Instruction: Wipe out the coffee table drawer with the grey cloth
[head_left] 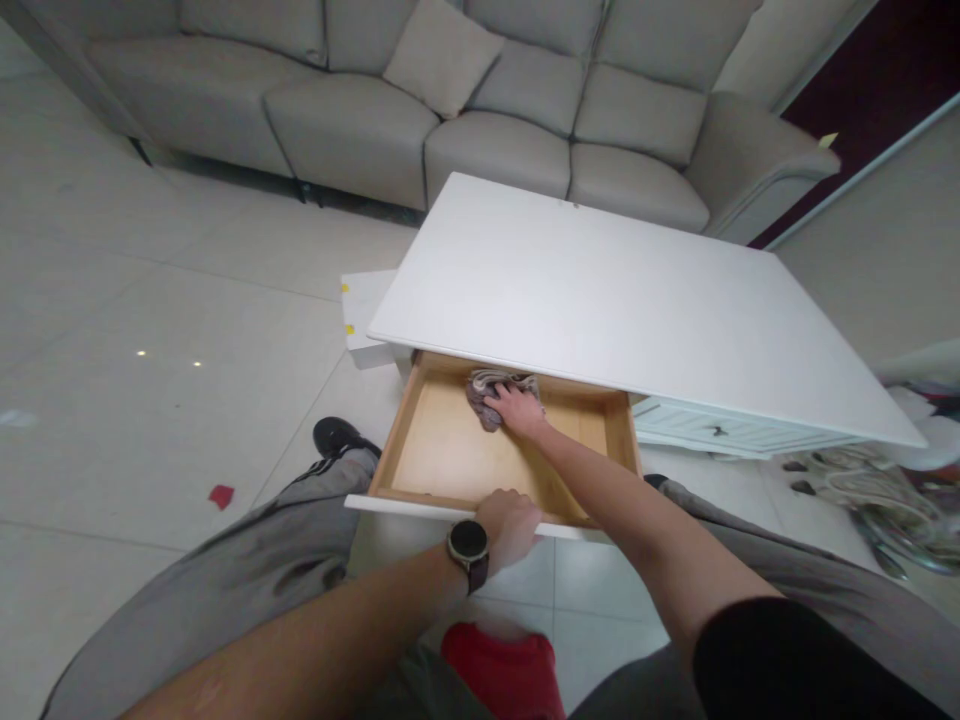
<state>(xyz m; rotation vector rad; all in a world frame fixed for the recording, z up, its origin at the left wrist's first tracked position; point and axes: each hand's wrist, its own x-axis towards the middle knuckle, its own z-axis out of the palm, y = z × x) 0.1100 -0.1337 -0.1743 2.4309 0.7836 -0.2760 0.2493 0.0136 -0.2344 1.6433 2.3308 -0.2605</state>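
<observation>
A wooden drawer (435,440) is pulled out from under the white coffee table (615,290). My left hand (510,522), with a dark round watch at the wrist, is closed over the drawer's front edge; its fingertips are partly hidden. Inside the drawer, near the back, my right hand (519,410) is on a crumpled greyish-brown cloth (484,398). Its fingers press into the cloth, which bunches up against the back of the drawer under the tabletop's edge.
A long grey sofa (345,130) with a beige cushion (444,55) stands behind the table. A white box (367,300) sits left of it. Another drawer front (712,425) is at right. Below me is something red (504,670); a red scrap (221,496) lies on the floor.
</observation>
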